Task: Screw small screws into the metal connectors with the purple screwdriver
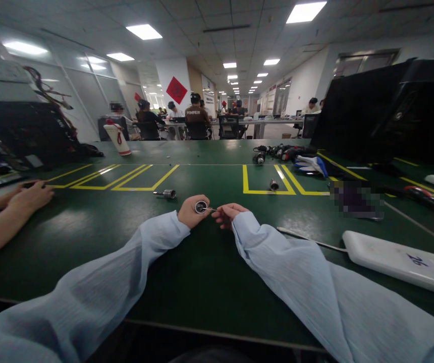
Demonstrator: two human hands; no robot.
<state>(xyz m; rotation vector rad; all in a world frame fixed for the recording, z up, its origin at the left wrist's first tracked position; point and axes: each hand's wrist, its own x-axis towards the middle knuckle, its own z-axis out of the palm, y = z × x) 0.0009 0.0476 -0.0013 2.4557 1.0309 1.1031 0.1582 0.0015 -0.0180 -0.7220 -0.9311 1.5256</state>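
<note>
My left hand [191, 212] is closed round a small round metal part [201, 206], its open end turned toward me. My right hand [227, 215] pinches a thin metal pin [210, 208] whose tip reaches into that round part. Both hands rest on the green table [186, 272], close together, with pale blue sleeves down to the wrists. A loose metal cylinder part [166, 193] lies just beyond my left hand. Another small metal part [273, 185] sits farther right, inside a yellow marked box.
Another person's bare forearms and hands [28, 197] rest on the table at the left. A white power bank [402, 262] with a cable lies at right, a red-handled tool [425, 197] beyond it. Gloves and parts [296, 156] lie far right; a white bottle [118, 138] stands far left. People sit at desks behind.
</note>
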